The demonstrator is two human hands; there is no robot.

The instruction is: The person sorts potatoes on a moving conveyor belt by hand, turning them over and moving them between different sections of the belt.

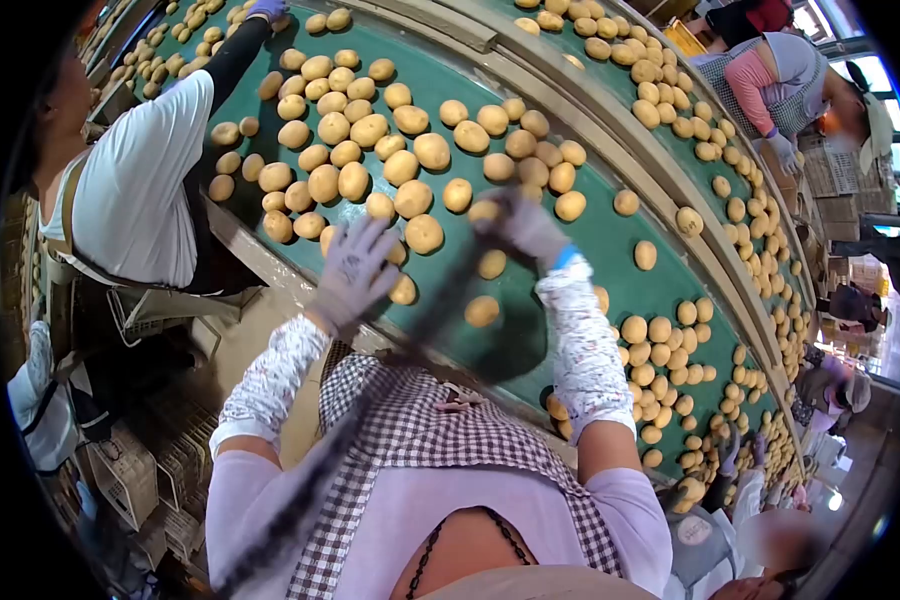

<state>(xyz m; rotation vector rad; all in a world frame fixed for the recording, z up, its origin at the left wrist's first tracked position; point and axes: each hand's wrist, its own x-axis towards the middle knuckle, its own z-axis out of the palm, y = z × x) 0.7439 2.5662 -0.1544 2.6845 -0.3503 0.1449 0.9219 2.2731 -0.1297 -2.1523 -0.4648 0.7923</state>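
Many potatoes (412, 199) lie spread over a green conveyor belt (595, 270) in front of me. My left hand (355, 272), in a pale glove, reaches over the near edge of the belt with its fingers spread, close to several potatoes. Farther right, my gloved right hand (532, 232) is over the belt, its fingers bent toward a potato (483, 211) at the fingertips. Motion and a dark blurred cord (450, 300) across the view hide part of those fingers, so I cannot tell whether they grip it. Single potatoes (482, 311) lie below that hand.
A metal rail (610, 130) divides this belt from a second potato-laden belt. A co-worker in a white top (135, 190) reaches over the belt at left. Another person (785, 90) bends beside the far belt. Plastic crates (125, 470) stand at lower left.
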